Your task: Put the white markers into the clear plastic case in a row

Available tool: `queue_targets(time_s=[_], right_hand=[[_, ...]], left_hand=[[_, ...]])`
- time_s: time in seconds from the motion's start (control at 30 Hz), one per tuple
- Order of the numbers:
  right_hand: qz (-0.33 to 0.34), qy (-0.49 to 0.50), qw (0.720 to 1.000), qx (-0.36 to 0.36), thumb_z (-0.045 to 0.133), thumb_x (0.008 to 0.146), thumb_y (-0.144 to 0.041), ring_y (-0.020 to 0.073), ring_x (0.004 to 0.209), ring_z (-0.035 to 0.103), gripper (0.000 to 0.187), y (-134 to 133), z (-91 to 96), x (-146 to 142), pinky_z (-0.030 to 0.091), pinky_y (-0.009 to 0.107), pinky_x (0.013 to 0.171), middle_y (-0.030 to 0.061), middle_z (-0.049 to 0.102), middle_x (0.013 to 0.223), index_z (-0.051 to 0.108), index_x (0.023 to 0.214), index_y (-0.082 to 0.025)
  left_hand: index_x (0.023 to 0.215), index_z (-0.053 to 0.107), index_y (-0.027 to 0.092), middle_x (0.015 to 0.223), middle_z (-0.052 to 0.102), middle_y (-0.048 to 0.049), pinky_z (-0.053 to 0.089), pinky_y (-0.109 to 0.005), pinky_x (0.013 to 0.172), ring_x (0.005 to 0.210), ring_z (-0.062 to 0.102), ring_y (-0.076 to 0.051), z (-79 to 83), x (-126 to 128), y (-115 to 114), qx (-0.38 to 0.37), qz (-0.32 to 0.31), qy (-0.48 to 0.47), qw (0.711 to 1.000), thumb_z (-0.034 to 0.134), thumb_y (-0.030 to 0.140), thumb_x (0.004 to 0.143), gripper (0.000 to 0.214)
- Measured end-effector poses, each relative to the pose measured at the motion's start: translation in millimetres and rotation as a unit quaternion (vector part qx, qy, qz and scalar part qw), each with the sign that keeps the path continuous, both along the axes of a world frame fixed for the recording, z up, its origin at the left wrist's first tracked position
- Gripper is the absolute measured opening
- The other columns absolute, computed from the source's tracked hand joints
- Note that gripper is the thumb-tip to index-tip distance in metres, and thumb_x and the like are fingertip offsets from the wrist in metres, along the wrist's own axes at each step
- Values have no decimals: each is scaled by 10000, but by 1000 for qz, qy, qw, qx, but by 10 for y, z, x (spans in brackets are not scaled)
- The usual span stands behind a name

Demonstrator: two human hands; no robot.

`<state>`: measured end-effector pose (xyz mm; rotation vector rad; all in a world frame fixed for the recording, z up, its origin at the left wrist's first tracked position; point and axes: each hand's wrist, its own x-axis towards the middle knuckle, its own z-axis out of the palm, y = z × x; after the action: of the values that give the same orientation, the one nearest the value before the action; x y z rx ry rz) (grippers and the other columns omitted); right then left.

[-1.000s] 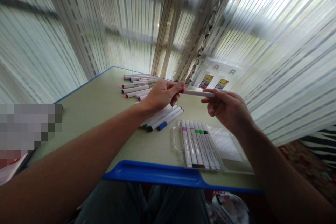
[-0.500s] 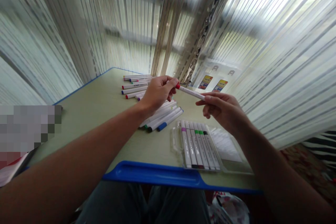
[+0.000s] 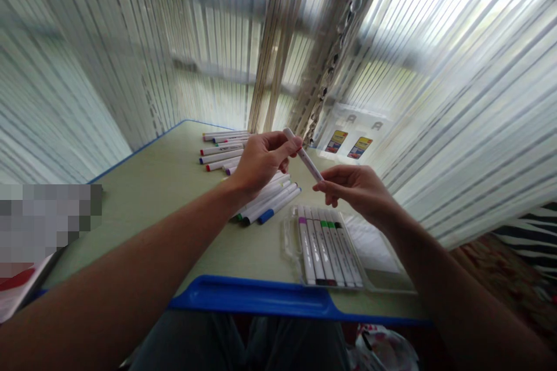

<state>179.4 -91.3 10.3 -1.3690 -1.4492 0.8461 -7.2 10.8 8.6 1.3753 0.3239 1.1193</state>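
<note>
A white marker (image 3: 303,155) is held in the air between both hands, tilted with its far end up. My left hand (image 3: 261,161) pinches its upper part with thumb and fingers. My right hand (image 3: 352,188) pinches its lower end. Below them on the table (image 3: 165,185) lies a loose bunch of markers (image 3: 270,202) with blue and dark caps. A clear plastic case (image 3: 331,243) by the near edge holds several markers side by side with purple, green and dark bands.
A row of markers (image 3: 224,148) lies at the table's far side. The table has a blue rim (image 3: 261,295). Sheer striped curtains (image 3: 435,98) hang close around. A red and white object (image 3: 17,287) sits at the left edge.
The marker has swung from nearly level to steeply tilted, its left end rising. Both hands moved closer together, and the red cap end no longer shows.
</note>
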Motion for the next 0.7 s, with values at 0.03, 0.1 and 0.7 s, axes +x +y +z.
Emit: queue_targets(time_s=[0.03,0.1,0.7], right_hand=[[2,-12,1000,5,860,703,-355,100,470,614,261,2,-7,-5,513,219,445,29,710,628,773,830,-143],[1,-35,999,18,856,703,-374,104,473,618,267,5,-18,-11,515,218,446,18,695,609,771,822,-151],[-15,-206,976,69,745,824,-360,121,502,615,214,-9,-40,4,444,223,476,10,684,602,777,910,-166]], left_hand=[[826,712,117,698,600,1,377,-222,481,497,464,-48,-5,1,1,6,0,1,1000,759,311,804,201],[842,726,125,694,605,4,374,-226,475,487,458,-48,-16,3,6,13,4,6,1000,773,333,792,219],[821,749,132,705,666,-28,357,-223,468,496,439,-59,14,-10,-66,53,0,50,997,804,400,753,282]])
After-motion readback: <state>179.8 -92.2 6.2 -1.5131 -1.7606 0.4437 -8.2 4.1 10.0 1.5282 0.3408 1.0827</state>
